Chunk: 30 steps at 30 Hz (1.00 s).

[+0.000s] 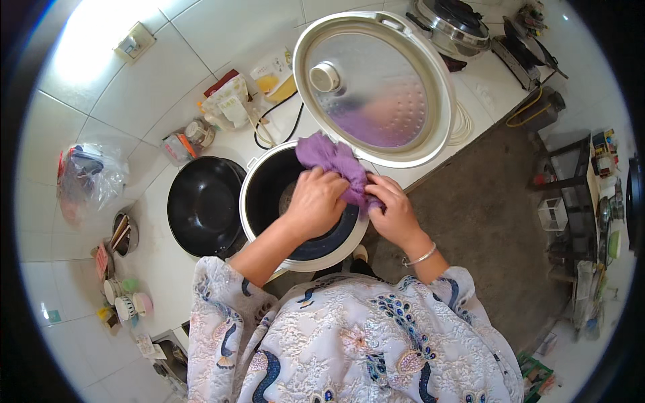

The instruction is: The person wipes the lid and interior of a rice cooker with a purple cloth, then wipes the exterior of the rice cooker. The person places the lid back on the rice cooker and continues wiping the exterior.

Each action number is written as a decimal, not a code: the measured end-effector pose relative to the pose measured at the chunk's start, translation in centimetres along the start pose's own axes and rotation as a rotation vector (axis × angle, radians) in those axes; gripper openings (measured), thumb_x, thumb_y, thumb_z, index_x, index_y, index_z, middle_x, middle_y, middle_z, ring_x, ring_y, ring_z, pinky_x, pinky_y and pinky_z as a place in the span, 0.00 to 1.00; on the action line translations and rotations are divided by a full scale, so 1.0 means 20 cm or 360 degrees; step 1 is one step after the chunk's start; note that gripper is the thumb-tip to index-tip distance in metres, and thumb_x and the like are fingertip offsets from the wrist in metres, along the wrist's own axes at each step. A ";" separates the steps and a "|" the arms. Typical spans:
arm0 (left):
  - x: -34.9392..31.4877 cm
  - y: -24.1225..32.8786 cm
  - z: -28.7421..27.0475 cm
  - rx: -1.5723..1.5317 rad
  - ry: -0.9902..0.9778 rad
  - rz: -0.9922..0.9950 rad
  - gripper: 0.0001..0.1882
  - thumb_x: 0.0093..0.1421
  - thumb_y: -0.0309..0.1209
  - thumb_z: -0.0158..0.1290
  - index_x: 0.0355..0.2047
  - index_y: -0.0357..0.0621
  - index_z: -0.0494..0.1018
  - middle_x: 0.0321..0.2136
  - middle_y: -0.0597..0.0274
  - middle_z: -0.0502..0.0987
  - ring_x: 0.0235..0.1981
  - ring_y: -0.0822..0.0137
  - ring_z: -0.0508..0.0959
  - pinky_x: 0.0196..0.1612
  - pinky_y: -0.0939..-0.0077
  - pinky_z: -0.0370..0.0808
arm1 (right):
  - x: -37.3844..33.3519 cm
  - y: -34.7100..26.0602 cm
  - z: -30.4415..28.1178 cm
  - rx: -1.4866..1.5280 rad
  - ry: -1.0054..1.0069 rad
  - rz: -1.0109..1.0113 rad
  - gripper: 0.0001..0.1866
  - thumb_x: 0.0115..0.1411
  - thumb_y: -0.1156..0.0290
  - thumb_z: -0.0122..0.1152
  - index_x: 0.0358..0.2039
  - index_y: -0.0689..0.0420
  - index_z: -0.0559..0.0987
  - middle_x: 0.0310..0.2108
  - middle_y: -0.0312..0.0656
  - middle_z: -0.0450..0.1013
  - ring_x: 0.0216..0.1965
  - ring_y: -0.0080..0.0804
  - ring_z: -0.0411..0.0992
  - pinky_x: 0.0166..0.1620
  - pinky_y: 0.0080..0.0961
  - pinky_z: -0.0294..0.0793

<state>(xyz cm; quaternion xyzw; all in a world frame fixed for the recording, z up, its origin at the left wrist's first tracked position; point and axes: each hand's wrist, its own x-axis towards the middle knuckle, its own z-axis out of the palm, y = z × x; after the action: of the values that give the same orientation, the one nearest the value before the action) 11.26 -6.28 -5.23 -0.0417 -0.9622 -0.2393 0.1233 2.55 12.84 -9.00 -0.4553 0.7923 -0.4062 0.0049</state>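
A bunched purple cloth [330, 160] lies over the far right rim of a large rice cooker [248, 201], partly above its dark inner pot [269, 181]. My left hand [317, 201] reaches over the pot, its fingers closed on the cloth. My right hand [395, 209] grips the cloth's lower right end just outside the rim, with a bracelet on that wrist. The cooker's round metal lid [376, 74] stands raised behind, and its shiny inner plate reflects the purple cloth.
Left of the cooker sits a black wok [205, 201] on the white counter [151, 232]. Packets [228, 101] and jars [199, 133] line the tiled wall; a black cord lies behind the cooker. A pressure cooker [453, 23] stands far right, and shelves [571, 188] stand across the grey floor.
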 end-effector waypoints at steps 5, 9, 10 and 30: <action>-0.10 0.05 0.04 -0.0962 -0.0135 0.0010 0.17 0.53 0.25 0.52 0.44 0.34 0.71 0.42 0.46 0.74 0.46 0.47 0.73 0.51 0.62 0.69 | -0.14 -0.14 -0.18 0.0840 -0.0249 0.0548 0.36 0.48 0.76 0.61 0.59 0.59 0.61 0.54 0.49 0.66 0.55 0.40 0.68 0.59 0.32 0.66; -0.08 0.15 0.10 -0.1298 -0.0472 0.0190 0.20 0.53 0.22 0.51 0.48 0.34 0.68 0.46 0.47 0.72 0.50 0.50 0.72 0.53 0.63 0.69 | -0.18 -0.17 -0.23 0.1719 -0.0098 0.0885 0.53 0.47 0.67 0.76 0.66 0.56 0.49 0.61 0.47 0.55 0.62 0.32 0.57 0.63 0.29 0.58; -0.09 0.17 0.08 -0.1353 -0.0626 0.0118 0.21 0.52 0.20 0.51 0.48 0.34 0.69 0.46 0.46 0.72 0.50 0.50 0.72 0.52 0.63 0.69 | -0.19 -0.15 -0.24 0.1520 -0.0130 0.0835 0.49 0.48 0.68 0.75 0.65 0.57 0.54 0.59 0.45 0.59 0.59 0.30 0.60 0.61 0.28 0.61; -0.51 -0.33 0.00 0.0369 0.0513 -0.0825 0.25 0.50 0.17 0.49 0.50 0.44 0.73 0.54 0.56 0.73 0.62 0.50 0.64 0.62 0.56 0.61 | 0.18 -0.03 -0.01 -0.0339 -0.0300 -0.0099 0.22 0.51 0.71 0.59 0.48 0.55 0.74 0.38 0.50 0.70 0.39 0.49 0.71 0.45 0.41 0.72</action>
<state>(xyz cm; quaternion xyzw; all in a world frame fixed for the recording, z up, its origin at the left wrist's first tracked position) 20.22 -12.30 -10.85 0.2575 -0.9296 -0.1552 0.2130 0.68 10.18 -7.21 -0.5135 0.8125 -0.2753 0.0183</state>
